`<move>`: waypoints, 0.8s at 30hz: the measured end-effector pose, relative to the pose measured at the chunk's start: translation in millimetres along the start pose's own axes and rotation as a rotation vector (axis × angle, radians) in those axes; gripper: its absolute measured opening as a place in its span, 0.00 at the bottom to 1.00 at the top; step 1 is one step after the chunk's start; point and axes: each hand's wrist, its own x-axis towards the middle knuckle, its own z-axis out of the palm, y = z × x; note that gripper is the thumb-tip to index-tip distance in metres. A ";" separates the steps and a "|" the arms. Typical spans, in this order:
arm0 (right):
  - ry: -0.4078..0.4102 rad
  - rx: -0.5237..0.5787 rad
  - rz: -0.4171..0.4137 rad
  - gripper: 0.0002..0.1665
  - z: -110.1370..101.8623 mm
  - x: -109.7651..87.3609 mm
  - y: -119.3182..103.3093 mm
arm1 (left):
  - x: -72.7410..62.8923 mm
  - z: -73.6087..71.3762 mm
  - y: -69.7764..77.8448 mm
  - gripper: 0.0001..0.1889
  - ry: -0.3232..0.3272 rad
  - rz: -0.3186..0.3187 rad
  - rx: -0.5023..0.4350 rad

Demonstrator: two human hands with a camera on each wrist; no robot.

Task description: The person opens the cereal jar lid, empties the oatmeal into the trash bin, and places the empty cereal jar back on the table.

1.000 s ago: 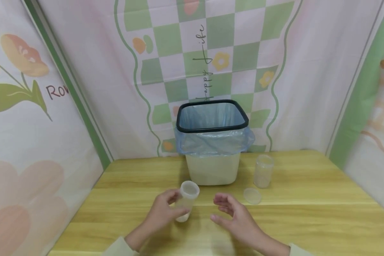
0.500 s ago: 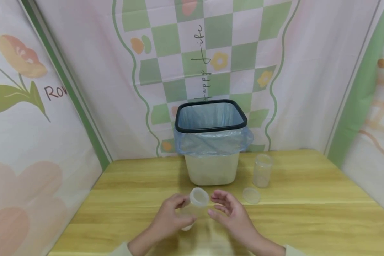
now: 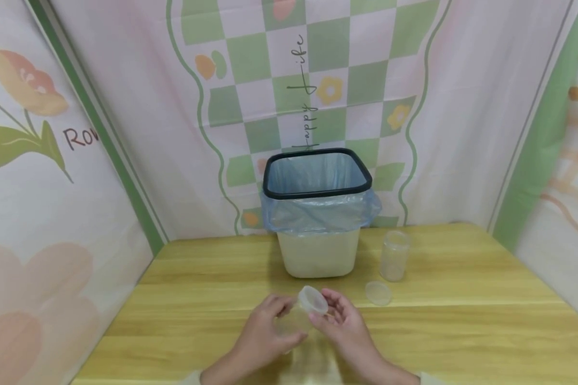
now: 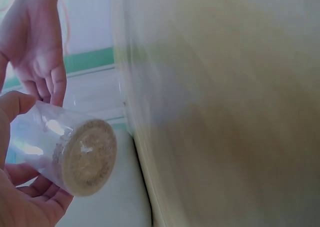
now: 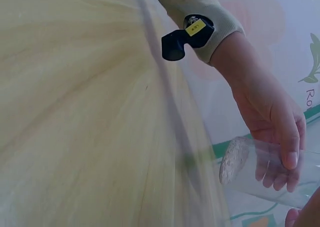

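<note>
A clear plastic jar [image 3: 291, 322] tilts to the right over the table, gripped round its side by my left hand [image 3: 262, 336]. Its translucent lid [image 3: 313, 300] is on the upper end. My right hand [image 3: 350, 334] holds the lid's edge, thumb at the near side and fingers at the far side. In the left wrist view, the jar's round base [image 4: 90, 157] looks brownish and grainy. The right wrist view shows the left thumb [image 5: 289, 149] along the jar wall, with the lid end out of frame.
Behind the hands stands a cream bin [image 3: 320, 254] with a black rim and a blue bag liner. To its right are another clear jar [image 3: 394, 256], without a lid, and a loose round lid [image 3: 378, 293] lying flat on the wooden table [image 3: 462, 331]. Printed curtains surround the table.
My left hand has brought the jar to the right and tipped its top toward my right hand. The right hand, apart from it before, has taken hold of the lid.
</note>
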 end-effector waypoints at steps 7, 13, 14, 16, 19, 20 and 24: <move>0.025 0.049 0.067 0.33 8.2 -0.8 -2.2 | -1.9 6.6 4.4 0.27 0.082 0.119 0.074; 0.022 0.026 0.079 0.34 11.1 -2.9 -2.0 | -2.7 8.6 7.4 0.28 0.125 0.167 0.108; 0.023 0.023 0.083 0.34 11.2 -3.1 -2.0 | -2.8 8.8 7.9 0.27 0.127 0.168 0.111; 0.024 0.021 0.089 0.34 11.2 -3.1 -1.9 | -2.9 8.9 8.8 0.27 0.129 0.170 0.115; 0.028 0.019 0.099 0.34 10.4 -2.7 -1.8 | -3.1 8.8 9.5 0.27 0.126 0.171 0.112; 0.028 0.020 0.101 0.34 10.0 -2.6 -1.8 | -3.2 8.6 9.6 0.27 0.124 0.170 0.108; 0.022 0.022 0.090 0.33 8.0 -2.6 -1.2 | -4.0 8.1 8.6 0.27 0.108 0.160 0.093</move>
